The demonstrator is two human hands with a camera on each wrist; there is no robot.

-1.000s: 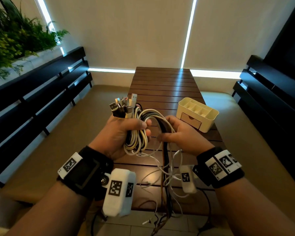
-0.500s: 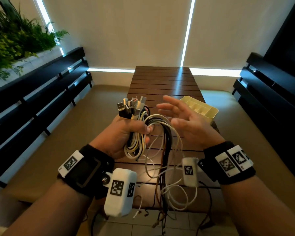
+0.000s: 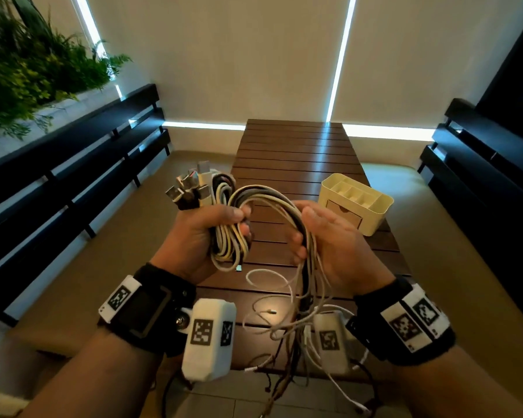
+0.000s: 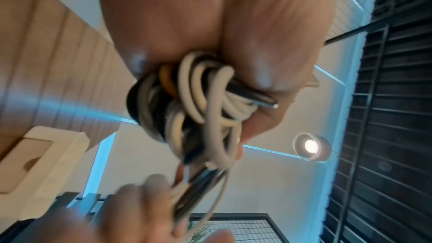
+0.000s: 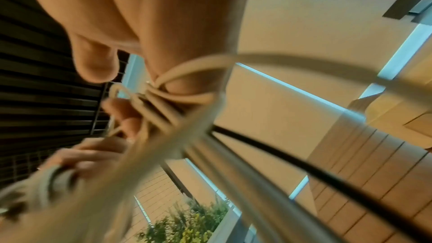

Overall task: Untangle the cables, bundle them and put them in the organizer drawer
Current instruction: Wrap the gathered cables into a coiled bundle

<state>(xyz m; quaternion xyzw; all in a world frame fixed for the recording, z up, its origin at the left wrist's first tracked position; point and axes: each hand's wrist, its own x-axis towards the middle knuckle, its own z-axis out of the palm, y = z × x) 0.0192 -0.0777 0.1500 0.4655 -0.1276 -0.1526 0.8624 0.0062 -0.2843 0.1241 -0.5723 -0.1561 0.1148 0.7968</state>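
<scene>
At frame centre, the left hand (image 3: 207, 236) gripped the coil (image 3: 228, 233) while the right hand (image 3: 334, 248), curled around the hanging cables (image 3: 307, 285), fed a loop leftward.

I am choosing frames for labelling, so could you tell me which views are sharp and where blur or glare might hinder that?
Head view: sharp but dim, with wide-angle bending and bright glare stripes on the table. Left wrist view: coiled cables fairly clear, right hand blurred. Right wrist view: heavy motion blur on the cable strands.

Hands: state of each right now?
Left hand: gripping the coiled cables.
Right hand: curled round the cables' loose strands.
</scene>
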